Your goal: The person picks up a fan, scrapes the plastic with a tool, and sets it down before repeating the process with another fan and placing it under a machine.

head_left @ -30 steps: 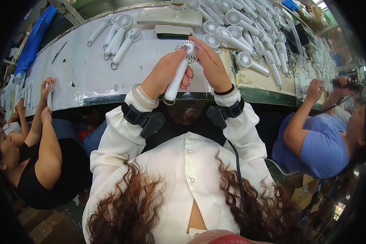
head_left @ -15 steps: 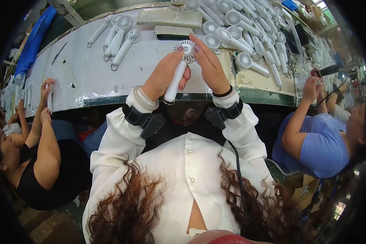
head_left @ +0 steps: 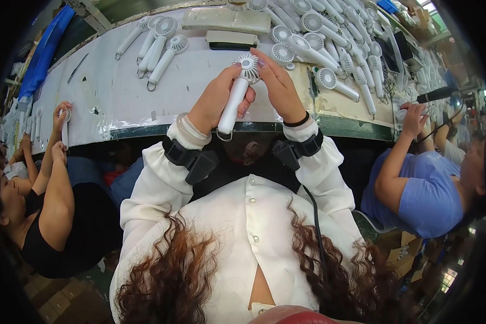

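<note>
Between my hands, over the table's front edge, I hold a white handheld fan [head_left: 234, 105]. Its round slatted head points away from me, and its handle with a metal wire loop hangs toward me. My left hand [head_left: 217, 100] is closed round the fan, thumb at the left of the head. My right hand [head_left: 281, 89] grips the head from the right, with the thumb on its rim and the fingers reaching round the far side. Some fingertips are hidden behind the fan.
White fans [head_left: 162, 51] lie at the left, and a large heap of fans [head_left: 308, 46] fills the right. Beyond my hands sit a black-edged block [head_left: 232, 40] and a wrapped flat pack [head_left: 227, 20]. A thin pointed tool [head_left: 78, 68] lies left. Co-workers sit on both sides.
The fan's head has tipped slightly, and its wire loop shows more fully at the handle end. Both hands keep their hold. The right co-worker's hand has shifted a little.
</note>
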`<state>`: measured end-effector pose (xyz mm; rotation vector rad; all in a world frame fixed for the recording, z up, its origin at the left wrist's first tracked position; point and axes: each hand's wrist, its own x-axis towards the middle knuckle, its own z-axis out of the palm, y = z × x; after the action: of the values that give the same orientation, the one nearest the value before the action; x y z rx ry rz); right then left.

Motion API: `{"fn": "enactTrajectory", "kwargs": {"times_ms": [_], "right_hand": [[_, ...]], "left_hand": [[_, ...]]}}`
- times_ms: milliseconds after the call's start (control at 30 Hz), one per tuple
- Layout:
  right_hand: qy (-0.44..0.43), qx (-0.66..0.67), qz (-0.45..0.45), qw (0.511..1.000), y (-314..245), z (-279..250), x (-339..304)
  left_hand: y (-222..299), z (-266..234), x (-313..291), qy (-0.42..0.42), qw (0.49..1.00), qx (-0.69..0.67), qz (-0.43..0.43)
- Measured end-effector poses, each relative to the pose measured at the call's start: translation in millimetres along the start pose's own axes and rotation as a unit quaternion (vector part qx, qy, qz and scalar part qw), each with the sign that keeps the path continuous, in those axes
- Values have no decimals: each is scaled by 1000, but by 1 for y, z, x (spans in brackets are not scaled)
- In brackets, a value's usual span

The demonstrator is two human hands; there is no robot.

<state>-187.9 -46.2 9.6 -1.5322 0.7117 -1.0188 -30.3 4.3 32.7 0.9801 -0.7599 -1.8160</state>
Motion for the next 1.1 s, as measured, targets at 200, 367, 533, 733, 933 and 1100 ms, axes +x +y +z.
{"fn": "enactTrajectory", "kwargs": {"times_ms": [200, 367, 533, 733, 933, 1100], "right_hand": [[-1, 17, 28, 999, 6, 0, 1], [-8, 43, 32, 998, 7, 0, 0], [-2, 88, 20, 996, 6, 3, 0], [-22, -114, -140, 983, 8, -7, 5], [-37, -184, -195, 963, 0, -12, 8], [-67, -266, -246, 930, 1, -23, 16]], "left_hand": [[-3, -1, -1, -6, 1000, -9, 3], [-5, -2, -2, -4, 1000, 11, 24], [-5, -2, -3, -10, 999, 27, 34], [-5, 1, -5, -3, 999, 23, 32], [-7, 3, -5, 26, 998, 48, 36], [-2, 7, -8, 54, 995, 77, 19]]}}
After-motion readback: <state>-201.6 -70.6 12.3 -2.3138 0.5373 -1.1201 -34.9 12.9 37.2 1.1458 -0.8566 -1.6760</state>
